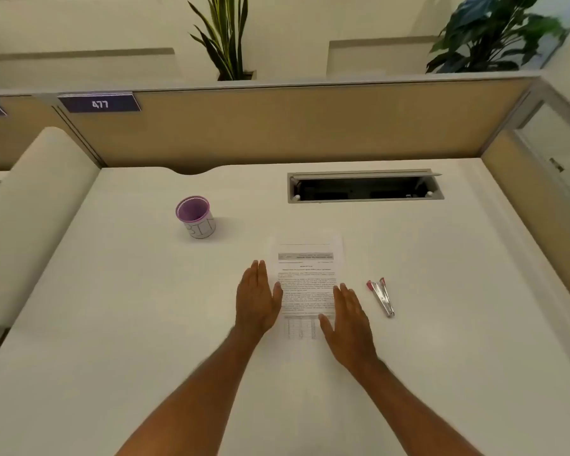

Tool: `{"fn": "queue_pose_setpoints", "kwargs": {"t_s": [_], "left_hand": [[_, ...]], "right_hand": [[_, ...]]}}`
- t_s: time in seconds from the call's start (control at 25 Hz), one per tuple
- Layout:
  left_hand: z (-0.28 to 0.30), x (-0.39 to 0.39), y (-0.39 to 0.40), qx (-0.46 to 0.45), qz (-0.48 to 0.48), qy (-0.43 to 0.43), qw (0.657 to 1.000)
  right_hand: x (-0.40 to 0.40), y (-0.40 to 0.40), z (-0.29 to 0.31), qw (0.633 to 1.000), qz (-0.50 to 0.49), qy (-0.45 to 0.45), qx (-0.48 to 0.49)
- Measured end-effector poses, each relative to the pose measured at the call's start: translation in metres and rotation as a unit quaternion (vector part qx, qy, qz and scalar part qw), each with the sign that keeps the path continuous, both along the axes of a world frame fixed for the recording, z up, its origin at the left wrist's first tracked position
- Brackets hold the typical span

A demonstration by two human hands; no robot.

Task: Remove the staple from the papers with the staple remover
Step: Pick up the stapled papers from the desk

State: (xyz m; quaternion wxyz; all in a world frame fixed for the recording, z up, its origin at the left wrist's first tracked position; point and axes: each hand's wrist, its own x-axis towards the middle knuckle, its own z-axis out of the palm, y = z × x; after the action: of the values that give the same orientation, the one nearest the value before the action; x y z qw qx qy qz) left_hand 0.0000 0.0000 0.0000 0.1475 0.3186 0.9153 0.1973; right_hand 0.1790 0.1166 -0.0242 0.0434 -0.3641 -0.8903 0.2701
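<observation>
White printed papers (306, 284) lie flat on the desk (112, 324), flanked by the left hand (257, 299) and the right hand (349, 327), both held flat with fingers together, empty, their thumbs overlapping the sheet's edges. Just right of the papers lies the staple remover (381, 296), untouched. No staple can be made out, so the wrong corner could be attacked and the paper torn. Left of and beyond the papers stands a purple-rimmed cup (195, 217); a tan partition (310, 126) and plants (224, 34) are seen behind.

Bare desk (441, 274) around staple remover (380, 297)
</observation>
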Motion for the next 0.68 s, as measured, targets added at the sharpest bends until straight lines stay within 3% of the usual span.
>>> {"fn": "queue_pose_setpoints", "kwargs": {"t_s": [0.2, 0.36, 0.48, 0.64, 0.68], "left_hand": [[-0.015, -0.019, 0.019, -0.019, 0.051, -0.12, 0.991], [-0.015, -0.033, 0.045, 0.029, 0.146, -0.192, 0.97], [-0.013, -0.043, 0.061, 0.107, 0.247, -0.3, 0.915], [-0.011, -0.064, 0.07, 0.205, 0.364, -0.448, 0.79], [-0.012, -0.07, 0.07, 0.21, 0.366, -0.458, 0.782]], "right_hand": [[-0.01, 0.012, -0.02, 0.998, -0.003, -0.049, -0.027], [-0.011, 0.014, -0.032, 0.997, 0.01, -0.077, -0.008], [-0.011, 0.014, -0.036, 0.996, 0.011, -0.083, -0.012], [-0.011, 0.015, -0.038, 0.997, 0.007, -0.082, -0.01], [-0.01, 0.015, -0.038, 0.997, 0.007, -0.081, -0.008]]}}
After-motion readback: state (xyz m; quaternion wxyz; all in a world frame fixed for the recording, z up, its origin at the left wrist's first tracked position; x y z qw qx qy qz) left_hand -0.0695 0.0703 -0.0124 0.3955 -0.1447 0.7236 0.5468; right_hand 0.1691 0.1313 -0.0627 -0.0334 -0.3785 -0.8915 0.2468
